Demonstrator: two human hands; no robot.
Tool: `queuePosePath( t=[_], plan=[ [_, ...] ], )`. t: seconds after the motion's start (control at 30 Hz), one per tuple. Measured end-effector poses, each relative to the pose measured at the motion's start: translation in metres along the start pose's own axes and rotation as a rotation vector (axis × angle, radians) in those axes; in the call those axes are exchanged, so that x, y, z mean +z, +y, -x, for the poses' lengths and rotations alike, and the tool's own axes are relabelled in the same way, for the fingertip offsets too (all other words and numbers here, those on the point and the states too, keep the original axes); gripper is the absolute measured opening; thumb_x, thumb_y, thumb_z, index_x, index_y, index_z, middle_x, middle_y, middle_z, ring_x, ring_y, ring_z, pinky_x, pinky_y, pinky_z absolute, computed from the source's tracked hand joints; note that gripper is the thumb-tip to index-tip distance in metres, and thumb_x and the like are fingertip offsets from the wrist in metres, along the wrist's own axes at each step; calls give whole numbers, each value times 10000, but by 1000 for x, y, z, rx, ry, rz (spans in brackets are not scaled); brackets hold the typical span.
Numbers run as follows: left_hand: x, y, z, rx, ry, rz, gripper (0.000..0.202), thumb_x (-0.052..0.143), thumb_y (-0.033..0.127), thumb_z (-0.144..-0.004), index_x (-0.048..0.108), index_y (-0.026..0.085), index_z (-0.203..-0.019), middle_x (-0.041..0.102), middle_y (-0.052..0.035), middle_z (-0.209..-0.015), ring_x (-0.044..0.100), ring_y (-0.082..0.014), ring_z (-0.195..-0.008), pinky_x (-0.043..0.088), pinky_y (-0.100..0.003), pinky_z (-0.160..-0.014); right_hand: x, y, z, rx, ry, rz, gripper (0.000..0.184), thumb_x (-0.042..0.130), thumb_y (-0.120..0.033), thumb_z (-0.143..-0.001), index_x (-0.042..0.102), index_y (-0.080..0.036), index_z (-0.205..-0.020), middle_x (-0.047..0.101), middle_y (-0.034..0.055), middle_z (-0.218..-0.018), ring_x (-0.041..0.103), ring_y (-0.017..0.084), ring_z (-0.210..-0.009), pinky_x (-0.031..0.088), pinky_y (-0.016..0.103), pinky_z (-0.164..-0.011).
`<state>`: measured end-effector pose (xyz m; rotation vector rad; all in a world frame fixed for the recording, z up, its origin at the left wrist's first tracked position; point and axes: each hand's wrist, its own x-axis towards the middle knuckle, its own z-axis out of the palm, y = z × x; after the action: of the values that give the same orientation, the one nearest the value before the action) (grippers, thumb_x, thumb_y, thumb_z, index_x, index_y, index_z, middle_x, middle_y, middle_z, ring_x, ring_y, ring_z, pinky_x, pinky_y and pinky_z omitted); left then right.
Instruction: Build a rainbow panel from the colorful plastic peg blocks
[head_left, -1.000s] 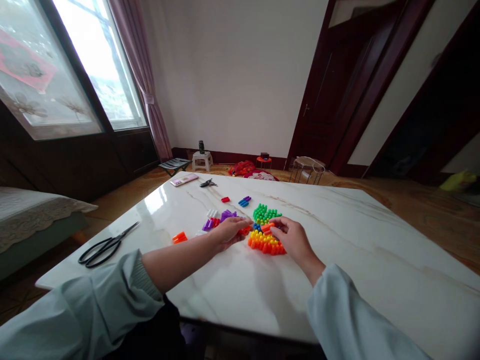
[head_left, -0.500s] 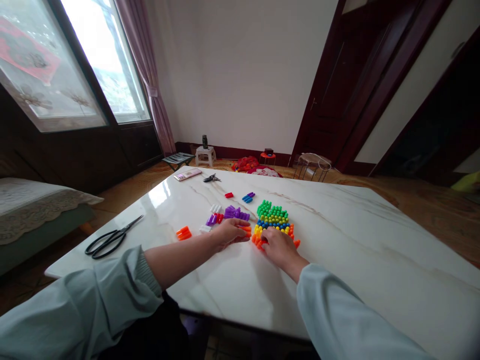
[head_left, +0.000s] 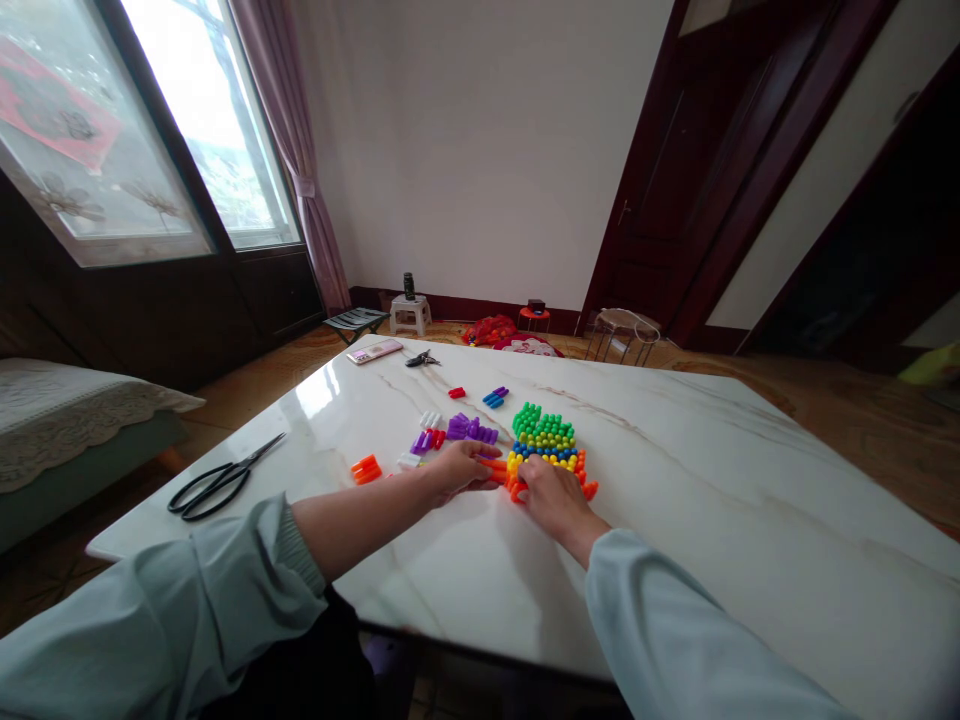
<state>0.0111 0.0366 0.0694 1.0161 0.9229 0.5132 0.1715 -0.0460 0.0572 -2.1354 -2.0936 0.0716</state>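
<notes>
A block of small bullet-shaped plastic pieces stands in coloured bands on the table: green pieces (head_left: 540, 422) at the back, then olive, blue and yellow, with orange pieces (head_left: 588, 488) nearest me. My left hand (head_left: 459, 470) is closed around some orange pegs (head_left: 495, 469) just left of the block. My right hand (head_left: 553, 497) bends over the block's front left corner, fingers pinched at an orange piece there and partly hiding it. Beyond my left hand lie purple pieces (head_left: 471, 428), with red and white ones beside them.
Orange pieces (head_left: 367, 468) sit to the left, red ones (head_left: 457, 393) and blue and purple ones (head_left: 496, 397) farther back. Black-handled scissors (head_left: 225, 480) lie at the table's left. A phone (head_left: 374, 351) and dark pliers-like tool (head_left: 422, 359) rest near the far edge.
The orange pegs in my left hand now reach up to the block's front corner. My right hand has shifted slightly left, fingers still at the orange pieces.
</notes>
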Motion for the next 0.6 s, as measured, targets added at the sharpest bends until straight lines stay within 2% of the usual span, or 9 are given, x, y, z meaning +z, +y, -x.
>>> queuePosePath(
  t=[0.13, 0.2, 0.33, 0.43, 0.53, 0.6],
  plan=[
    [-3, -1, -3, 37, -33, -25, 449, 838, 78, -575, 613, 76, -964, 697, -86, -773, 699, -184, -722, 585, -307, -722, -11, -1, 0, 15, 79, -113, 231, 563, -157, -777, 673, -201, -975, 658, 62, -1017, 624, 202, -899, 415, 266, -711],
    [-3, 0, -4, 57, -22, -56, 464, 865, 111, -540, 618, 76, -932, 697, -83, -741, 696, -187, -700, 585, -304, -693, -17, -2, 0, -4, 144, -213, 255, 569, -170, -794, 670, -204, -1025, 650, 56, -1048, 618, 191, -933, 435, 263, -766],
    [0, 2, -1, 93, -13, -164, 500, 895, 169, -478, 625, 87, -891, 693, -55, -673, 679, -173, -639, 580, -299, -655, -23, -7, 2, -144, 213, -393, 256, 601, -197, -815, 657, -206, -1064, 642, 49, -1041, 610, 166, -927, 451, 256, -824],
    [4, 4, 2, 146, -37, -266, 454, 877, 194, -507, 630, 98, -875, 657, -2, -591, 647, -132, -575, 569, -275, -626, -25, -12, 3, -223, 212, -422, 230, 633, -157, -793, 669, -202, -1017, 646, 48, -994, 607, 167, -913, 456, 259, -800],
    [7, 5, 5, 200, -65, -359, 379, 852, 182, -535, 638, 104, -838, 593, 49, -522, 605, -96, -518, 557, -251, -599, -28, -16, 5, -221, 183, -398, 161, 637, -161, -796, 687, -198, -945, 649, 46, -928, 608, 164, -841, 452, 258, -742],
    [7, 5, 5, 221, -83, -384, 361, 846, 179, -538, 638, 105, -825, 587, 52, -521, 602, -97, -514, 556, -250, -593, -30, -17, 7, -201, 180, -396, 176, 637, -153, -791, 689, -203, -951, 652, 45, -930, 608, 164, -834, 448, 258, -738]
  ],
)
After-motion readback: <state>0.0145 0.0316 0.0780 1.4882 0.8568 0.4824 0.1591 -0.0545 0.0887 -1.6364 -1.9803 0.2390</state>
